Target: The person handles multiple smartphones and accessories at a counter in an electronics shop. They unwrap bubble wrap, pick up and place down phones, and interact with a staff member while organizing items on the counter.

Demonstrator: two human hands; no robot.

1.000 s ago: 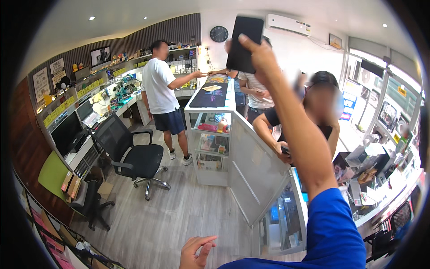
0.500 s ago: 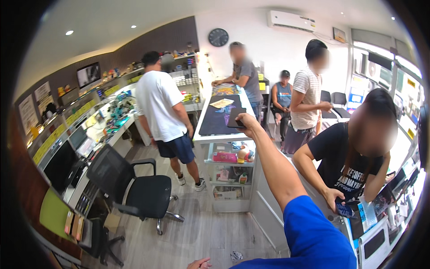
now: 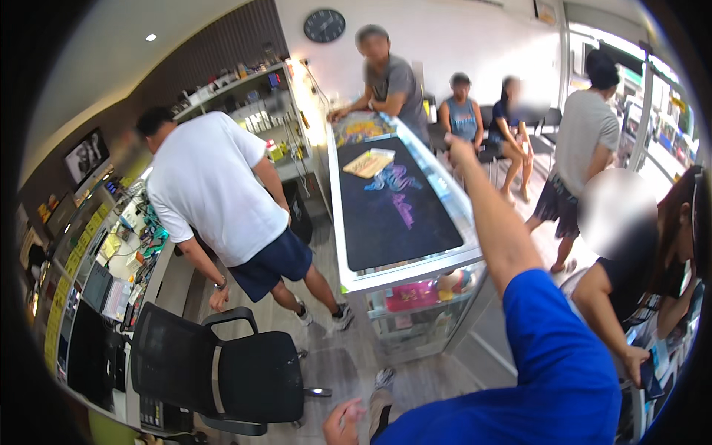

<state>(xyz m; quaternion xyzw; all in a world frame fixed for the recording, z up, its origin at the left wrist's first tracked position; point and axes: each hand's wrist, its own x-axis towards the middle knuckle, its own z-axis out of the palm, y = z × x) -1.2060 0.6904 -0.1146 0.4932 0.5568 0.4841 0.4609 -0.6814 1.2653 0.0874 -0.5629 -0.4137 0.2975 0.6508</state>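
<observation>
My right arm, in a blue sleeve, reaches forward along the right edge of a white-framed glass display counter [image 3: 409, 276]. My right hand [image 3: 461, 150] is closed at the far end of that arm, blurred; whatever is in it does not show. A black mat [image 3: 371, 230] with blue and purple print covers most of the counter top, left of the hand. On the mat rests a tan paper packet [image 3: 368, 164]. My left hand [image 3: 345, 423] hangs low at the bottom edge, fingers loosely curled and apart, holding nothing.
A black office chair [image 3: 259, 374] stands at left, before a cluttered workbench [image 3: 126, 256]. A person in a white shirt [image 3: 215, 185] walks between bench and counter. Another person [image 3: 393, 85] leans at the counter's far end. Other people sit and stand at right.
My view has shifted and come closer to the counter. My right hand has moved right; the dark phone it held no longer shows. The person in white has bent forward.
</observation>
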